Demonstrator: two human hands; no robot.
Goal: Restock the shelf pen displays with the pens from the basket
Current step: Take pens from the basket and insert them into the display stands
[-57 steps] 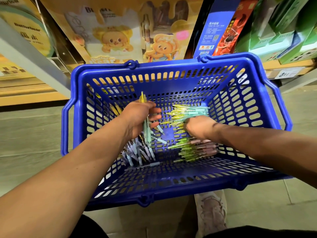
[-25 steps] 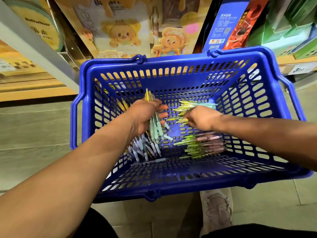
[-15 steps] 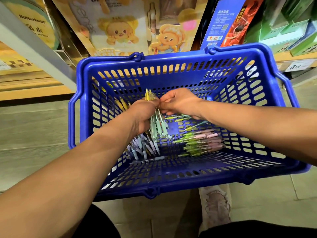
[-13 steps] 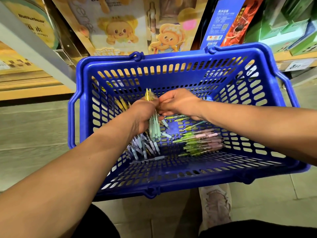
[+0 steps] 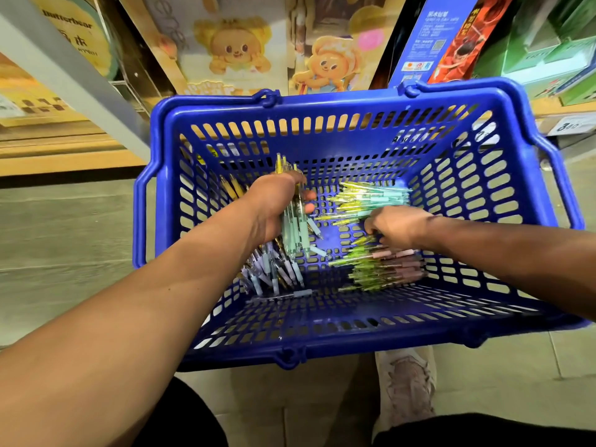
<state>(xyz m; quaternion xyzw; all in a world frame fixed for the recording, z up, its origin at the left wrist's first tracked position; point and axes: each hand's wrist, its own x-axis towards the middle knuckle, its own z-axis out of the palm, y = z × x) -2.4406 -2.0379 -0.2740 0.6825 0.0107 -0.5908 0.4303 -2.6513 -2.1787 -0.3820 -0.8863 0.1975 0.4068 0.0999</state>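
A blue plastic basket (image 5: 322, 343) sits on the floor below me. My left hand (image 5: 274, 204) grips an upright bundle of teal pens (image 5: 295, 232) inside it. My right hand (image 5: 396, 225) reaches down to the basket floor, fingers curled among loose yellow-green pens (image 5: 361, 240); whether it holds one is hidden. A pile of yellow and teal pens (image 5: 374, 196) lies at the back. Green and pink pens (image 5: 387, 269) lie at the right. Purple and blue pens (image 5: 274, 275) lie under my left wrist.
Shelves rise behind the basket, with cartoon bear display cards (image 5: 235, 50), a blue and red box (image 5: 448, 37) and green boxes (image 5: 548, 50). A grey shelf post (image 5: 74, 82) slants at the left. My shoe (image 5: 406, 388) stands on the tiled floor in front of the basket.
My right hand has left the bundle in my left hand and dropped to the loose pens on the right of the basket floor. The left hand keeps its bundle.
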